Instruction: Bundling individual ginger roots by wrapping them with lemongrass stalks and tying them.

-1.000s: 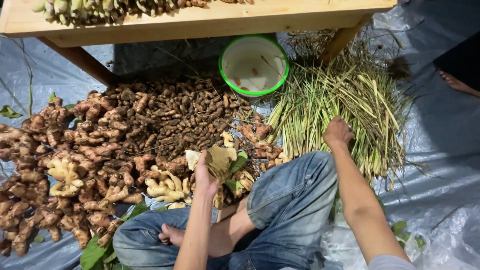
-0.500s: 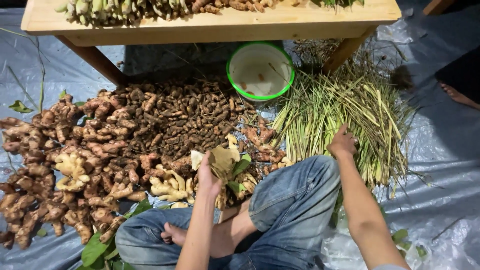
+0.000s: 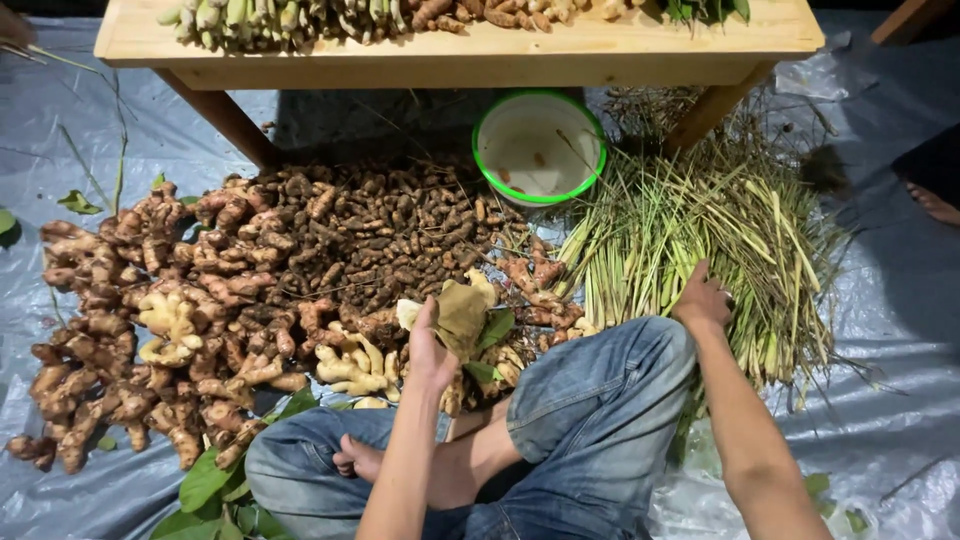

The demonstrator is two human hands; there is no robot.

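Just lemongrass [image 3: 700,220] under right-hand fingers [image 3: 700,290]

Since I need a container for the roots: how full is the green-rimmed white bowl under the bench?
Nearly empty. The green-rimmed bowl stands upright, its white inside showing with only a few small bits.

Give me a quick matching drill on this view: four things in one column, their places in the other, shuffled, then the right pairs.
Things:
1. bowl
2. lemongrass pile
3. left hand
4. bananas

Places:
A. under the right hand
B. on the wooden table
C. on the tarp below the table edge
D. holding a flat ginger piece

Pairs: 1-C, 2-A, 3-D, 4-B
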